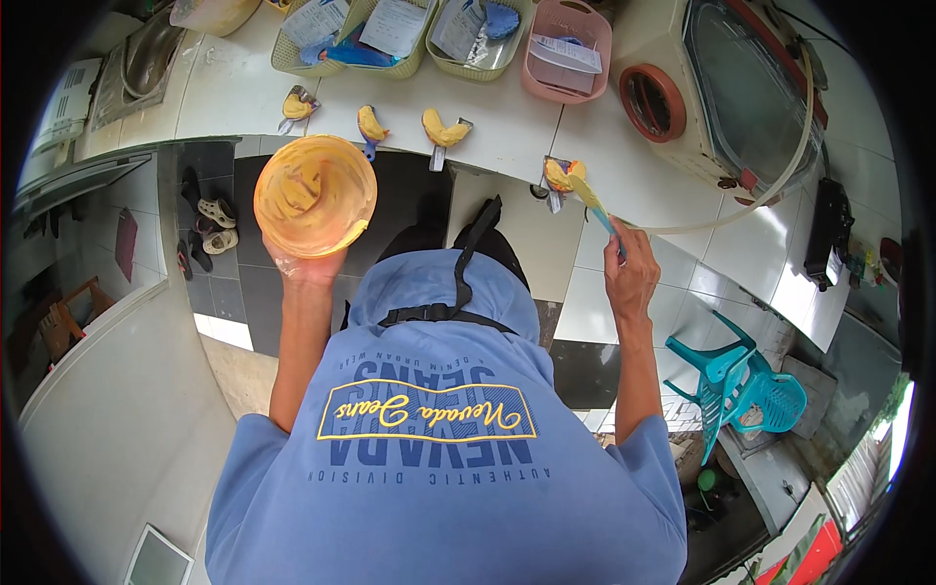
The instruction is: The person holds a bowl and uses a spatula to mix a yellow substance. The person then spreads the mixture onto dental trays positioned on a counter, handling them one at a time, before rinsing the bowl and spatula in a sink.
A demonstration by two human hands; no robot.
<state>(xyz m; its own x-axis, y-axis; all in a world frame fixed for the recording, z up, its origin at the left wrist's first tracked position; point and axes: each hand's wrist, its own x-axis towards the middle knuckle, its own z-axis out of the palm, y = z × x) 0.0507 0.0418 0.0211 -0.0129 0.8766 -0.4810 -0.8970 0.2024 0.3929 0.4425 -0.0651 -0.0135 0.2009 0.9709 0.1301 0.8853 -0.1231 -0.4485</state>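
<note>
My left hand [306, 265] is wrapped round the underside of an orange mixing bowl [363, 195], its inside smeared with yellow paste. In my right hand [634, 275] is a spatula [597, 209] with a light blue handle and a paste-coated blade. The blade's tip meets the yellow paste in a dental impression tray [559, 175] at the counter's front edge; whether it presses in, I cannot tell. Left of it along the edge lie more paste-filled trays: a metal-handled one [444, 129], a blue-handled one [370, 125] and another metal one [296, 105].
Baskets with papers and bags, among them a green one [478, 68] and a pink one [567, 63], line the back of the white-tiled counter [224, 88]. At right stands a cream cabinet machine [673, 97] with a hose [751, 209]. A teal chair [726, 375] is on the floor at right.
</note>
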